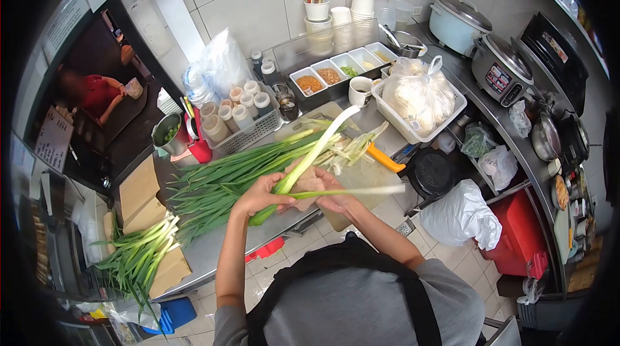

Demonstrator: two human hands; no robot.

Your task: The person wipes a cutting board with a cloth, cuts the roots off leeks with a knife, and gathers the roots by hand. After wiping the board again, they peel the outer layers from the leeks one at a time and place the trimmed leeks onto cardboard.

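Note:
My left hand (pixel 263 196) is wrapped round green onion stalks (pixel 316 146), one pointing up toward the back and another stretching to the right. My right hand (pixel 330 193) is closed on a crumpled brownish piece (pixel 307 186), likely paper or cloth, beside the stalks. Behind both hands a large pile of green onions (pixel 239 168) lies across the steel counter, its pale ends resting on a cutting board (pixel 368 181). An orange-handled knife (pixel 385 157) lies at the board's right side. A second green onion bunch (pixel 145 249) rests on cardboard (pixel 169 272) at the left.
Squeeze bottles (pixel 243 115) fill a basket behind the pile. Topping trays (pixel 328 75), a cup (pixel 360 91) and a white basket (pixel 418 136) with a full plastic bag stand further back. A person in red (pixel 100 95) is beyond the left opening.

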